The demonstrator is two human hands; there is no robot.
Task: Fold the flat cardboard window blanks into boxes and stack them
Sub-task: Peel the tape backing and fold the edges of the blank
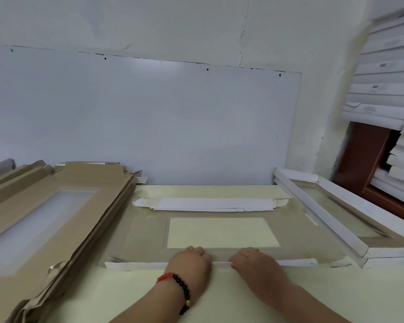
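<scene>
Hands, left hand point(191, 259) and right hand point(252, 261), grip blank point(219, 252) near edge flap.

Nothing readable anywhere. Small dark printed marks showing on the edges of the stacked white boxes point(383, 89) at right, and a few printed lines on one box, all too blurred to make out.

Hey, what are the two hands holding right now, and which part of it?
Both the left hand and right hand grip the near long flap of the flat window blank on the table, side by side near its middle.
</scene>
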